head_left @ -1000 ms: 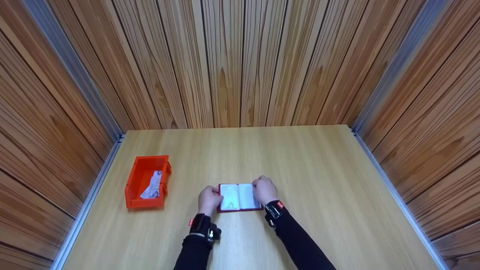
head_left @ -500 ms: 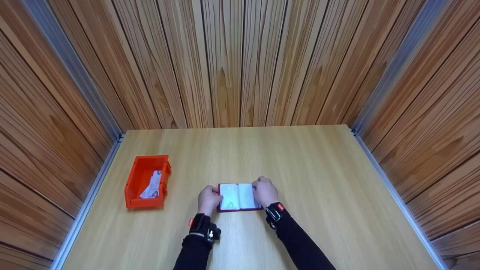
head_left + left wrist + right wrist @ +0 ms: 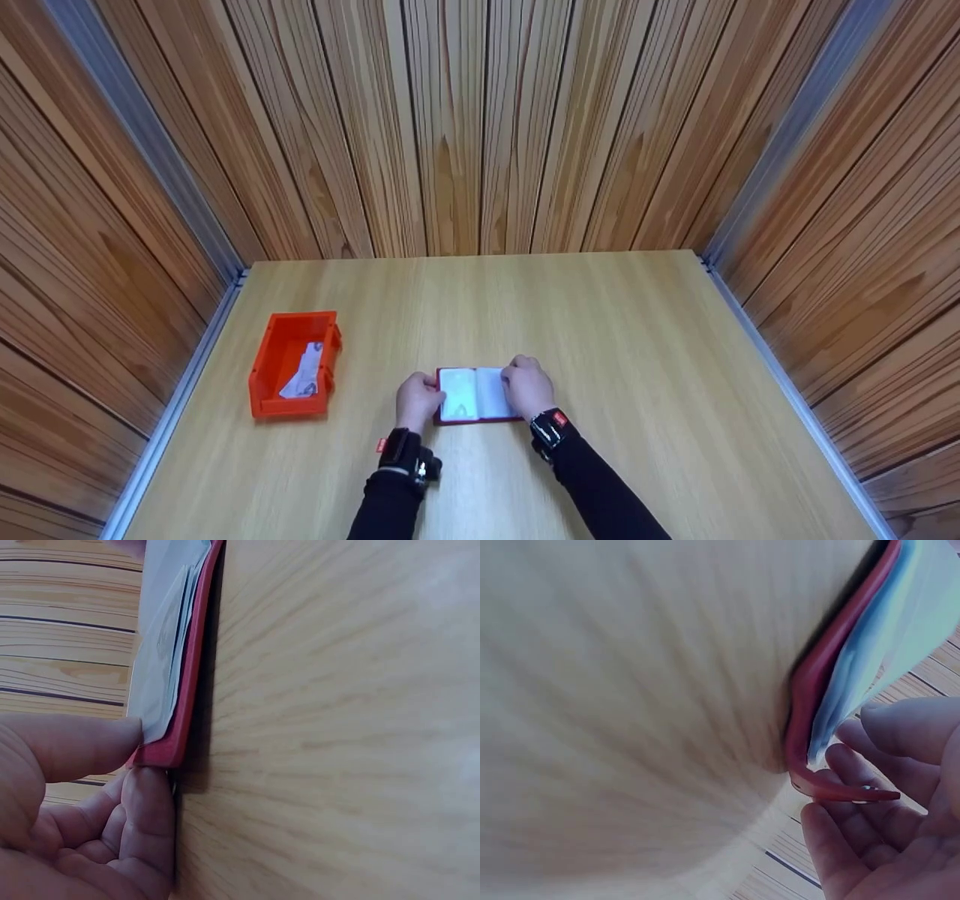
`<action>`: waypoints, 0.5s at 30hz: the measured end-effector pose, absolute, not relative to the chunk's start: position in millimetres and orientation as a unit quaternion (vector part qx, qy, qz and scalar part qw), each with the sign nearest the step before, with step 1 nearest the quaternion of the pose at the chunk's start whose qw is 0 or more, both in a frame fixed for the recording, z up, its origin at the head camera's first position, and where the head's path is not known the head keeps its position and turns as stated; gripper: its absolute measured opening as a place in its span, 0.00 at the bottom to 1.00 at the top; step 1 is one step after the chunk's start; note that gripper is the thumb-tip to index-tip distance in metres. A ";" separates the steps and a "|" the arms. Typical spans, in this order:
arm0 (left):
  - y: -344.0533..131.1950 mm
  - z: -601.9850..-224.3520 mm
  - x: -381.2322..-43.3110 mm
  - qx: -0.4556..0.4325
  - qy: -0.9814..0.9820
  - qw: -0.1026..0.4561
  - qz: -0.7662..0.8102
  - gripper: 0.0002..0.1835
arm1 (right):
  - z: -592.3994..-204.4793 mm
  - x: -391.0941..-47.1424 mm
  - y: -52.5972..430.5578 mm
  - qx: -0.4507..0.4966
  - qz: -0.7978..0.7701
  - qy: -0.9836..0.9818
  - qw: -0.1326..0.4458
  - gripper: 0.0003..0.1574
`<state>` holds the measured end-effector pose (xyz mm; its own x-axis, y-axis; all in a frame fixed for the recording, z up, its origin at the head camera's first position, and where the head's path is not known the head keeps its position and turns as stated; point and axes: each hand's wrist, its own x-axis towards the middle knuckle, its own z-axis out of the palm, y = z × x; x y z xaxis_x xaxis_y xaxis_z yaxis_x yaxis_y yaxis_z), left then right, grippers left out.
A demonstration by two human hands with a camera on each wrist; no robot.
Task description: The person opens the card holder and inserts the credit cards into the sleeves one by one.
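Note:
A small red card holder [image 3: 459, 422] lies open on the table in the head view, with clear plastic sleeves [image 3: 459, 394] spread to both sides of its fold. My left hand [image 3: 417, 399] pinches its left edge; in the left wrist view the thumb [image 3: 94, 742] is on the sleeves and a curled finger is under the red cover [image 3: 184, 709]. At the right edge, my right hand [image 3: 529, 386] holds the other half. In the right wrist view its thumb [image 3: 911, 727] is at the sleeves, and a red strap [image 3: 847, 791] with a snap stud sticks out among the curled fingers.
An orange-red open bin [image 3: 289, 406] stands on the left of the table, with a crumpled whitish piece [image 3: 306, 373] in it. Wood-panelled walls [image 3: 465, 135] and metal corner rails [image 3: 787, 390] enclose the wooden table [image 3: 600, 315].
My right hand has shifted slightly left and toward me, and the holder's right edge has come in a little. My left hand and the bin have stayed in place.

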<state>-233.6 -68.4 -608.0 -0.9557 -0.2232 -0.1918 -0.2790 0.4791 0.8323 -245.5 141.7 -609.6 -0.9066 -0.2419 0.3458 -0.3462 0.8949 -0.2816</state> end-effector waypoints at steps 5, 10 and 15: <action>-68.9 -608.9 -233.4 -0.138 0.863 0.024 0.485 0.11 | -613.0 -245.6 140.9 0.168 0.167 -0.957 0.167 0.03; -69.1 -608.4 -233.5 -0.136 0.863 0.024 0.487 0.10 | -614.2 -245.0 140.2 0.179 0.176 -0.953 0.168 0.04; -69.4 -607.9 -233.2 -0.134 0.862 0.020 0.488 0.11 | -614.9 -245.1 140.0 0.177 0.182 -0.953 0.164 0.05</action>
<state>-233.2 -69.4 -607.9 -0.9632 -0.2115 -0.1660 -0.2513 0.4879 0.8359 -245.1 140.0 -614.9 -0.8837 -0.2783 0.3764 -0.3974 0.8709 -0.2891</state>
